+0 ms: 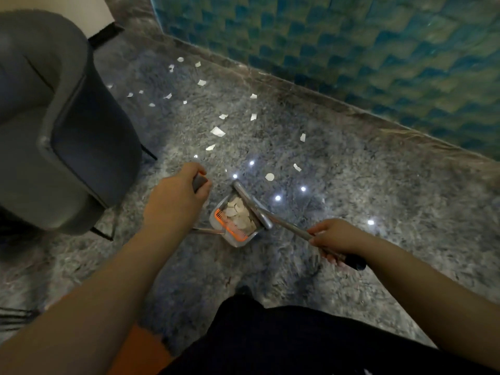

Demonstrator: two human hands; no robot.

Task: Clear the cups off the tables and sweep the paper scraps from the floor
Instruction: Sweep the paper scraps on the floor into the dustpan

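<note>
The grey armchair (54,117) is sitting at your left, and the scraps are lying on the floor (378,212) between it and the tiled wall (351,63). You are standing the dustpan (232,228) with its mouth facing them, so each stroke can pull paper straight in (a pile is already lying inside). Your left hand (176,196) is curling round the dustpan handle (199,181) to keep the pan steady. Your right hand (334,235) is gripping the broom pole (292,227), with the broom head (251,204) resting across the pan's mouth. Many paper scraps (217,131) are lying well beyond, so the sweeping seems about half done
</note>
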